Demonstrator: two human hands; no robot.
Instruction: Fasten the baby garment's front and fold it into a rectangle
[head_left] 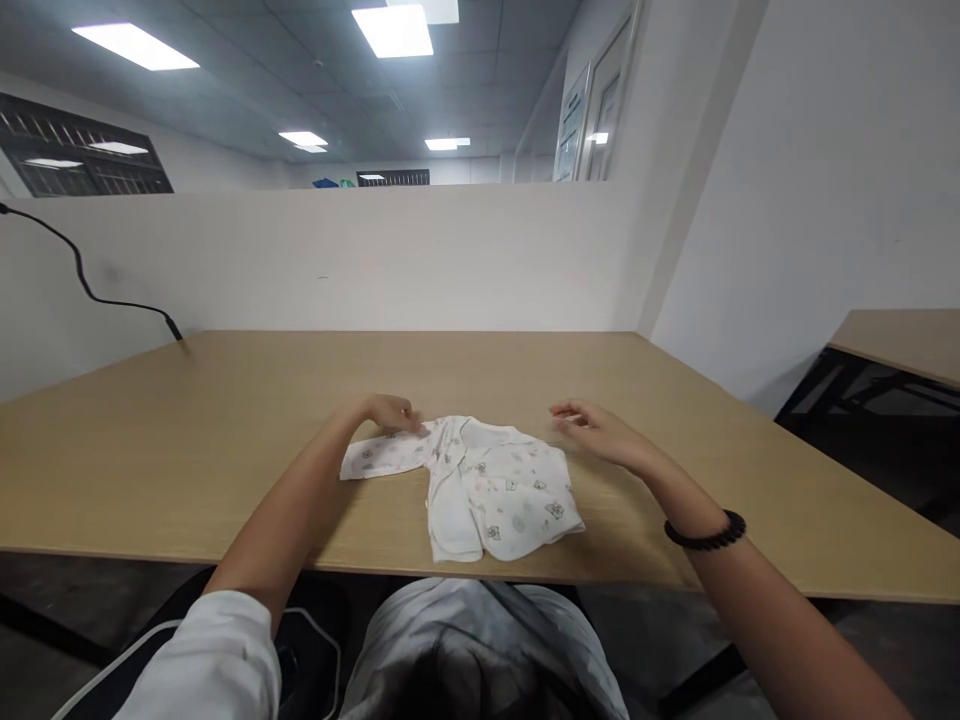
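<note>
Folding step, judged: left hand [390, 412] fingers pinch the baby shirt [480, 482] at its sleeve; right hand [596, 430] fingers released beside it. Next: fold sleeve inward.

Garment's [480, 485] print too small to read, left fingertips [409, 420] hidden by the hand itself — cable [82, 280] cut off at left edge

We see a small white cotton baby shirt [480, 485] printed with little grey and perhaps pinkish figures, a light tan wooden tabletop [225, 440], a black beaded bracelet [705, 533], and a black cable [82, 280].
</note>
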